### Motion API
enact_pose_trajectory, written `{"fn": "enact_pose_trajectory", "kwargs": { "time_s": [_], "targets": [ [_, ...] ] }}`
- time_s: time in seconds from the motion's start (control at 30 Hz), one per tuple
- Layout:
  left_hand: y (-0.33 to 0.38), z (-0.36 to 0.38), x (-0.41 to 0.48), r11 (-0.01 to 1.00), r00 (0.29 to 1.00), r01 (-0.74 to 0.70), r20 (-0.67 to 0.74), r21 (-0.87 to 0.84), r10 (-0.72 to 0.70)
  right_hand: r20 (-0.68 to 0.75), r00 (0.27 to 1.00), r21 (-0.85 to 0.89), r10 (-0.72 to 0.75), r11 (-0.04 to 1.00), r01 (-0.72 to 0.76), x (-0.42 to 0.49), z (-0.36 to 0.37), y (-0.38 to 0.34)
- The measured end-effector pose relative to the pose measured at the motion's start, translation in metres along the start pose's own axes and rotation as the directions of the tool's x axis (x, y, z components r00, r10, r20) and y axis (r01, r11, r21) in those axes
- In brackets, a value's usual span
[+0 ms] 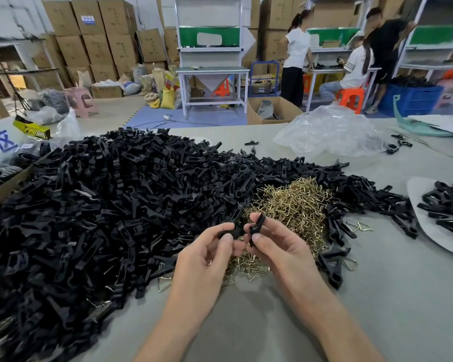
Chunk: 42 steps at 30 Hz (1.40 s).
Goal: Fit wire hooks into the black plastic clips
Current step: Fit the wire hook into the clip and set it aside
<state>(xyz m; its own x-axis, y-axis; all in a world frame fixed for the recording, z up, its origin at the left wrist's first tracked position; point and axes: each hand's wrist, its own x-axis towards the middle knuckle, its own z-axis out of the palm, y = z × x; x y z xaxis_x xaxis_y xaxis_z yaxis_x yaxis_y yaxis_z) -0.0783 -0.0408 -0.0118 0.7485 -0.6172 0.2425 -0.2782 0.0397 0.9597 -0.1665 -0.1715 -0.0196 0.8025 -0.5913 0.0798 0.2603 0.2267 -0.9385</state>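
My left hand point(209, 253) pinches a black plastic clip piece point(233, 226) between thumb and fingers. Close beside it, my right hand point(275, 244) pinches a second black clip piece point(258, 224), held upright. Both hands hover above the near edge of a heap of brass-coloured wire hooks point(293, 205). A very large pile of loose black clips point(102, 205) covers the left and middle of the grey table point(390, 296). Whether a wire sits in either held piece is hidden by my fingers.
A white sheet point(419, 220) at the right edge carries more black clips. Crumpled clear plastic point(330, 131) lies at the back right. A cardboard box point(3, 189) stands at the left edge. Loose hooks point(361, 227) lie by the heap. People work at benches far behind.
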Motion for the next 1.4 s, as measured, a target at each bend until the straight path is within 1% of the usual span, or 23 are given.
{"fn": "enact_pose_trajectory", "kwargs": {
  "time_s": [0.07, 0.2, 0.3, 0.4, 0.57, 0.63, 0.8, 0.93, 1.07, 1.23, 1.4],
  "targets": [
    [-0.002, 0.0, 0.002, 1.0, 1.0, -0.002, 0.007, 0.003, 0.002, 0.024, 1.0, -0.038, -0.01, 0.999, 0.011, -0.001, 0.0, -0.001],
    [-0.003, -0.001, 0.003, 1.0, 0.999, -0.003, -0.044, -0.005, 0.003, 0.047, 0.999, -0.132, -0.014, 0.991, 0.02, -0.002, 0.001, -0.002],
    [-0.003, -0.001, 0.002, 0.997, 0.998, 0.05, -0.02, -0.054, -0.051, 0.063, 0.998, -0.214, -0.007, 0.977, 0.02, -0.003, 0.003, 0.0],
    [-0.006, 0.001, 0.002, 0.996, 0.997, 0.081, 0.008, -0.03, -0.081, 0.066, 0.998, -0.258, -0.011, 0.966, 0.028, -0.003, 0.002, 0.002],
    [-0.008, 0.003, 0.004, 0.995, 0.997, 0.075, -0.024, -0.064, -0.077, 0.072, 0.997, -0.266, -0.031, 0.963, 0.049, -0.003, 0.003, 0.004],
    [-0.008, 0.003, 0.004, 0.997, 0.998, 0.064, -0.024, -0.042, -0.065, 0.074, 0.997, -0.258, -0.027, 0.965, 0.045, -0.003, 0.003, 0.004],
    [-0.01, 0.004, 0.003, 0.996, 0.994, 0.077, 0.079, 0.036, -0.079, 0.086, 0.996, -0.227, -0.029, 0.973, 0.048, -0.003, 0.004, 0.005],
    [-0.012, 0.004, 0.002, 0.993, 0.993, 0.024, 0.115, 0.117, -0.037, 0.08, 0.996, -0.239, -0.048, 0.969, 0.065, -0.004, 0.003, 0.002],
    [-0.013, 0.004, 0.003, 0.993, 0.995, 0.052, 0.077, 0.105, -0.06, 0.069, 0.997, -0.219, -0.043, 0.974, 0.057, -0.005, 0.002, 0.001],
    [-0.014, 0.003, 0.004, 0.993, 1.0, 0.03, 0.005, 0.113, -0.031, 0.048, 0.998, -0.204, -0.027, 0.978, 0.036, -0.004, 0.001, 0.002],
    [-0.009, 0.003, 0.002, 0.996, 1.0, -0.006, 0.006, 0.087, 0.005, 0.05, 0.999, -0.196, -0.021, 0.98, 0.03, -0.003, 0.0, 0.004]
  ]
}}
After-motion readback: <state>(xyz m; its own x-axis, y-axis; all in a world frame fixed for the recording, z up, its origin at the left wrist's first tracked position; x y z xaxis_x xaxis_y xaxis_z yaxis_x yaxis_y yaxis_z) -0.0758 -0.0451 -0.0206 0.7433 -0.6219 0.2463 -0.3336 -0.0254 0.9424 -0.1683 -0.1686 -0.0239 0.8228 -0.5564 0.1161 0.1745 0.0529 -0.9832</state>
